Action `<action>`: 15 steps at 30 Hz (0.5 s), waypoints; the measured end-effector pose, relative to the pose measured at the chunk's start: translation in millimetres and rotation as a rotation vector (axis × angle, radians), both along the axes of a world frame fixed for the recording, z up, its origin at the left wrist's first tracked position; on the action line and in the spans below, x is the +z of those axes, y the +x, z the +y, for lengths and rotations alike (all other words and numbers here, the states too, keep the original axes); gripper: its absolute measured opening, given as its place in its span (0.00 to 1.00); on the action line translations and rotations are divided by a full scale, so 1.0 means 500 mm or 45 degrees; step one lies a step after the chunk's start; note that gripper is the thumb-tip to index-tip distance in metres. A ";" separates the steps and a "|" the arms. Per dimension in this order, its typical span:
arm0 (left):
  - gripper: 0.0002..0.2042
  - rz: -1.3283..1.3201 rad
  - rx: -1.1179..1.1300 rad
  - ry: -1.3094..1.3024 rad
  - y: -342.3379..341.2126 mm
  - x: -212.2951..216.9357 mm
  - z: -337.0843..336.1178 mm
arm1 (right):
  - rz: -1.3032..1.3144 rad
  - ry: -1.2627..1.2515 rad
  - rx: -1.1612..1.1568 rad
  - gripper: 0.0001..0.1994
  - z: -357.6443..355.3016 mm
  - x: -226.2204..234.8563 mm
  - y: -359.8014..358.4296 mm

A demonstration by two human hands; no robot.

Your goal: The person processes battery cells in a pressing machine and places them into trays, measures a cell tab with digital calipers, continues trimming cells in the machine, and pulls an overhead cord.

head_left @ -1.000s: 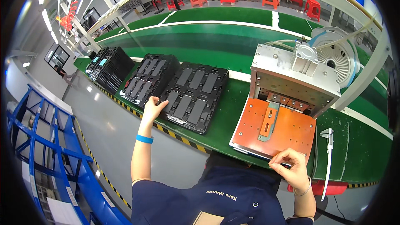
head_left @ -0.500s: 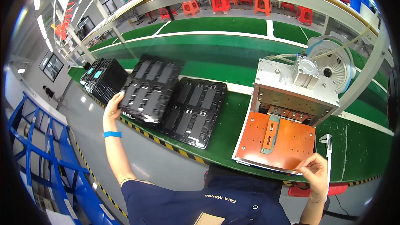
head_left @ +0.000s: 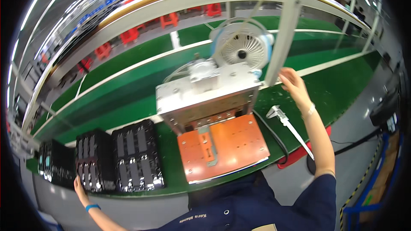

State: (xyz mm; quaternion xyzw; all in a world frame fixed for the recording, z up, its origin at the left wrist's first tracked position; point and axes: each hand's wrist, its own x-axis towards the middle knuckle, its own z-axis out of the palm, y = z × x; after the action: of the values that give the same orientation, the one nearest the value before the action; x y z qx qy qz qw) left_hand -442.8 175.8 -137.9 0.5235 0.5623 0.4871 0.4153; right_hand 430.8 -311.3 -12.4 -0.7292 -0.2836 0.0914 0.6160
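My left hand (head_left: 81,189) is at the near left corner of a black plastic tray (head_left: 90,160), its fingers against the edge. The tray lies on top of a stack and has dark rectangular pieces in its pockets. To its right sits another black tray (head_left: 136,156) with similar pieces. My right hand (head_left: 294,87) is raised beside the white upright post (head_left: 284,38), fingers loosely apart, with nothing visible in it. Below that hand lies a digital caliper (head_left: 289,127). In front of me stands a metal press fixture (head_left: 209,90) with an orange plate (head_left: 237,145) and a narrow slotted piece (head_left: 207,145) on it.
A round white fan (head_left: 242,51) stands behind the fixture, next to the post. A further stack of black trays (head_left: 53,162) is at the far left of the green bench (head_left: 334,83). A black cable (head_left: 274,134) curves right of the fixture. Red stools (head_left: 169,19) stand beyond.
My view has swung to the right. The tray in my left hand, tilted before, now lies on its stack. My right hand has left the orange plate's front edge and risen toward the post.
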 end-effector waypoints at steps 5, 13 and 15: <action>0.30 0.389 0.401 0.099 -0.065 0.020 -0.026 | -0.379 0.316 0.235 0.25 0.159 0.014 0.167; 0.22 1.355 0.310 1.020 0.552 0.224 -0.395 | -1.035 -0.062 -0.257 0.15 0.353 0.187 0.264; 0.21 1.295 0.053 0.957 0.654 0.190 -0.486 | -1.184 -0.873 -0.281 0.15 0.423 0.232 0.334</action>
State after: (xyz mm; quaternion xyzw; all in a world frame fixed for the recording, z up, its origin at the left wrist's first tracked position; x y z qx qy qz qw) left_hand -115.7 -67.1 -43.0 0.7886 0.4901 0.3495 -0.1256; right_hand 597.6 -99.9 103.4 -0.8755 -0.4007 -0.2163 0.1617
